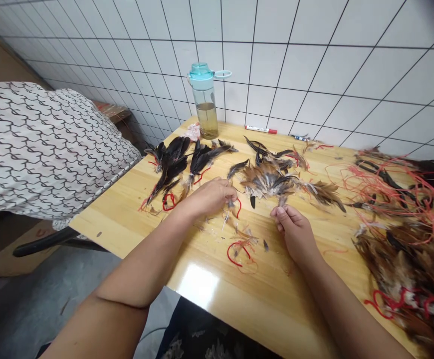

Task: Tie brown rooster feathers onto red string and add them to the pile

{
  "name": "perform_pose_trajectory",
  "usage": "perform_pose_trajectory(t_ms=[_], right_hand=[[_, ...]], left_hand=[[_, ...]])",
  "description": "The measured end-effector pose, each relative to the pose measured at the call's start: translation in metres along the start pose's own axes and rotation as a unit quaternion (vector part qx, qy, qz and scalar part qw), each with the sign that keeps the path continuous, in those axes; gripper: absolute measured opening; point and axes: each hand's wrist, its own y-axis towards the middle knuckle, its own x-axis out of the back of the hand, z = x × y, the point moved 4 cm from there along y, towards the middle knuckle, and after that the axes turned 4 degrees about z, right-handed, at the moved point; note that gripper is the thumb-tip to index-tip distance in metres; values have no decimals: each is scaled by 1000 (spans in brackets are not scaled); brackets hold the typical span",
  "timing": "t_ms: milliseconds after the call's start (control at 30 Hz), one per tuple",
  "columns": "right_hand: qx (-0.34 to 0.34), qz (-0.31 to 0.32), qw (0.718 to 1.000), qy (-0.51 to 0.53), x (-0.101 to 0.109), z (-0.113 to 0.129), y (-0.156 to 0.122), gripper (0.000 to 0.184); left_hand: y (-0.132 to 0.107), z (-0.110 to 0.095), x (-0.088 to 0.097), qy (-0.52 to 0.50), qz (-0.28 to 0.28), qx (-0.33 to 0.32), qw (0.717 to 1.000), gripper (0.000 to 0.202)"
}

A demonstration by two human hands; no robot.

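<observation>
My left hand is closed in a pinch over the table, its fingertips around a dark feather whose tip seems to rise above them. Closed too, my right hand pinches a small greyish feather between thumb and forefinger. Just beyond both hands lies a fanned pile of brown and grey feathers. Black feather bunches sit past my left hand. Between my forearms are a red cord and loose bits of down.
A water bottle stands near the tiled wall, with a red marker beside it. Tangled red strings and a large heap of brown feathers cover the right side of the table. Patterned cloth is at the left.
</observation>
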Motion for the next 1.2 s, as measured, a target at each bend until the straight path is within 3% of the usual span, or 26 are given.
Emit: perform_pose_trajectory(t_ms=[100,200,367,433,567,633,700,767,1000,1200], right_hand=[[9,4,1000,-15,0,2,0,32],[21,7,999,-40,-3,4,-1,33],[46,2,994,-95,-5,8,-2,32],[52,1,993,-105,-6,8,-2,32],[50,-6,992,-114,-6,8,-3,31],[51,-11,992,-117,-7,8,-3,29],[59,-12,991,-118,-8,9,-3,27],[69,-6,990,-119,-11,10,-2,26],[84,30,990,-110,-17,11,0,29],[73,53,991,-96,-19,11,0,22]], left_hand=[[0,0,-2,21,11,14,1000,21],[-4,-5,9,1,-6,7,1000,18],[-8,-16,27,-155,-49,27,986,9],[-5,-23,23,-274,-68,42,958,5],[3,-41,-5,-493,-61,69,865,12],[7,-48,-19,-560,-53,85,823,18],[8,-53,-28,-593,-57,93,798,25],[9,-56,-30,-590,-70,91,799,27],[10,-58,-30,-525,-70,86,844,12],[12,-60,-35,-516,-63,82,850,13]])
